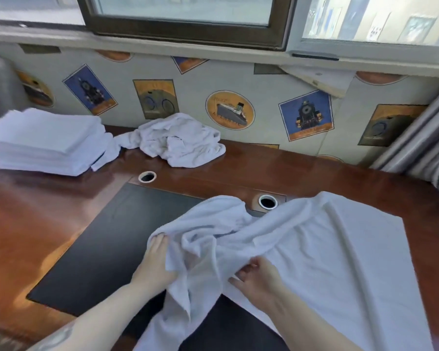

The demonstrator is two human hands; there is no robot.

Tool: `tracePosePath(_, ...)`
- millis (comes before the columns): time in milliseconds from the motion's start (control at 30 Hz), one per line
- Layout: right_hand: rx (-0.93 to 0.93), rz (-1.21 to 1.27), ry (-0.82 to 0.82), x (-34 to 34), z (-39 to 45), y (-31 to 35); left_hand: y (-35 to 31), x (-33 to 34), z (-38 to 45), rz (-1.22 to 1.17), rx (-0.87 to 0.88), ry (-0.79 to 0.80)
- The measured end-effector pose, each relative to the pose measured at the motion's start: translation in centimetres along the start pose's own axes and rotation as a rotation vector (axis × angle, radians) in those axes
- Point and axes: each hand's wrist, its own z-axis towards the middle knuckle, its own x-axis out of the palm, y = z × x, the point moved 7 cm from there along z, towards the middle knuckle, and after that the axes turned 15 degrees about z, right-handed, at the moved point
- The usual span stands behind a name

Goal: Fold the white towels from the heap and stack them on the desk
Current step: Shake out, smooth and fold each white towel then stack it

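Head view: both hands work one white towel [327, 249] at the near edge of the worktop [276, 168]. The left hand [155, 259] grasps a bunched fold at the towel's left side, fingers tucked into the cloth; the right hand [259, 277] pinches a gathered edge nearer the middle. The towel's right half lies fairly flat on the worktop, while its left half is rumpled and a tail hangs off the near edge.

The likeliest fault, as I judge it, is a crooked fold: the hands grip bunched cloth, not clean corners, so wrinkles may get trapped. The hanging tail could also drag the towel off the edge if either grip loosens.

Farther back, the heap [180, 140] of unfolded towels sits against the wall, just beside the stack [41, 143] of folded ones at far left; one loose towel end touches the stack. Two round cable holes [147, 176] lie between; the right-hand one is just beyond the towel's far edge. A dark mat [99, 236] covers the worktop's middle, and nothing lies between the towel and the stack.
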Motion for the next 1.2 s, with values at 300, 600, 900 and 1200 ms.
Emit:
tracePosePath(300,0.066,-0.121,-0.028,-4.5,-4.6,6.6,-3.4,-1.8,2.5,0.317,-0.03,-0.154)
tracePosePath(600,0.098,-0.308,0.379,1.5,-6.7,5.1,-9.4,7.7,-1.3,0.227,0.401,0.024)
tracePosePath(900,-0.501,-0.804,0.289,5.0,-6.8,5.2,-12.6,1.5,-5.9,-0.711,0.056,0.194)
tracePosePath(1200,-0.047,-0.868,0.164,6.7,-2.6,1.2,-6.5,-3.7,-0.3,-1.328,-0.381,0.494)
